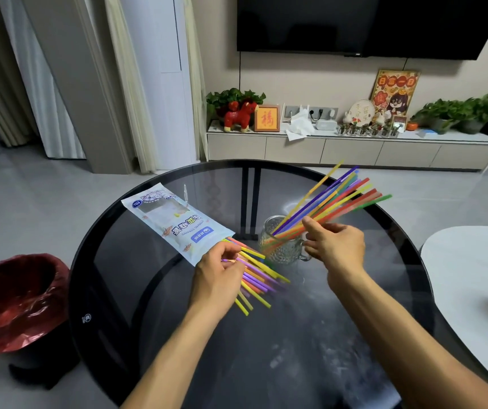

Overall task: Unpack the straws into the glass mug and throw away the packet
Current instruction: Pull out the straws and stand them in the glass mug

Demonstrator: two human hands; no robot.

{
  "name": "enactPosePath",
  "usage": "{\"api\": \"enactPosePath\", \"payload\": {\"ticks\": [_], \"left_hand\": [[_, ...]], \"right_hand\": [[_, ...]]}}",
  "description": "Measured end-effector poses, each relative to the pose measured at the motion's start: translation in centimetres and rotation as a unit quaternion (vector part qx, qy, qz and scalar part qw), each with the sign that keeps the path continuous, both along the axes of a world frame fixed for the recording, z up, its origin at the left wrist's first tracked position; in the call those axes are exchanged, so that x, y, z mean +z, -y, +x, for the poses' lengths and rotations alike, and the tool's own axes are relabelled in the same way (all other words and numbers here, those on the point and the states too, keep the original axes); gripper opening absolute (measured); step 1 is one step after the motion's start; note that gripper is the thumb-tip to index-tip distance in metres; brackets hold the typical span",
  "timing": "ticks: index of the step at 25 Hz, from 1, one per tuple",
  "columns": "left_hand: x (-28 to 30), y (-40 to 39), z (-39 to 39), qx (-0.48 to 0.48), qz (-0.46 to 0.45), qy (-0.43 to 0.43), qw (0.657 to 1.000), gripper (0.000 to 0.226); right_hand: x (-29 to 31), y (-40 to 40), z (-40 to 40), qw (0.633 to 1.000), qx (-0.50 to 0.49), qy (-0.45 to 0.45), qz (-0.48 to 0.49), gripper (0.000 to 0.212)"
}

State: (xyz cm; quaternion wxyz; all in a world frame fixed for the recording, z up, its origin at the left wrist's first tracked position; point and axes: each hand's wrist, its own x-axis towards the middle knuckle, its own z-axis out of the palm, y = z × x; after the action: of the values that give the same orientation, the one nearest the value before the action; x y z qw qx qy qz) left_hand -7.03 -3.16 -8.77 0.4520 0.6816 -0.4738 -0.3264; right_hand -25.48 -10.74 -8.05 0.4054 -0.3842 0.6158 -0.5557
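The unpacking is partway through, judging by how the straws are split. One bunch of straws (329,202) stands tilted in the mug (281,240), fanning up and to the right past its rim. A second bunch, the loose straws (256,276), sticks out of the open end of the packet (174,219) and lies on the dark glass surface (295,349) just left of the mug.

The right hand (335,246) is at the mug's rim, thumb up and fingers loosely spread. It touches the leaning bunch near where it enters the mug, but whether it pinches any straw or only steadies them, I cannot tell. The left hand (219,276) rests over the loose straws at the packet mouth with its fingers curled down onto them. The grip looks pressed together on a few straws, though the fingertips are partly hidden.

The step in hand seems to be moving the rest of the straws from packet to mug. The next move likely calls for the left hand to gather the loose straws into one bundle, draw them clear of the packet, and lift them across to the mug while the right hand keeps the standing bunch from tipping out. After that the packet goes in the bin (15,302), which stands on the floor left of the surface, lined with a red bag
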Motion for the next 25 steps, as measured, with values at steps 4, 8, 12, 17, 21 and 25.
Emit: {"api": "enactPosePath", "payload": {"ticks": [4, 8, 12, 17, 21, 25], "left_hand": [[-2.6, 0.0, -0.1, -0.097, 0.001, 0.344, 0.934, 0.041], [-4.7, -0.5, 0.2, -0.199, 0.091, 0.413, 0.884, 0.052], [-4.6, -1.4, 1.5, -0.213, 0.067, 0.411, 0.884, 0.048], [-5.0, -2.3, 2.5, -0.233, 0.035, 0.392, 0.889, 0.055], [-5.1, -1.7, 2.7, -0.204, 0.008, 0.349, 0.915, 0.063], [-5.3, -1.3, 2.4, -0.192, 0.014, 0.336, 0.922, 0.060]], "right_hand": [[-1.2, -2.2, -1.0, 0.975, 0.155, -0.125, 0.095, 0.019], [-3.4, -4.1, 1.2, 0.845, 0.271, -0.460, 0.034, 0.023], [-2.5, -3.9, 3.3, 0.781, 0.194, -0.590, -0.062, 0.024], [-4.6, -2.6, 7.5, 0.765, 0.279, -0.577, -0.058, 0.027], [-4.7, -1.7, 7.7, 0.754, 0.304, -0.583, -0.005, 0.030], [-3.8, -1.3, 7.1, 0.794, 0.325, -0.508, 0.074, 0.037]]}}
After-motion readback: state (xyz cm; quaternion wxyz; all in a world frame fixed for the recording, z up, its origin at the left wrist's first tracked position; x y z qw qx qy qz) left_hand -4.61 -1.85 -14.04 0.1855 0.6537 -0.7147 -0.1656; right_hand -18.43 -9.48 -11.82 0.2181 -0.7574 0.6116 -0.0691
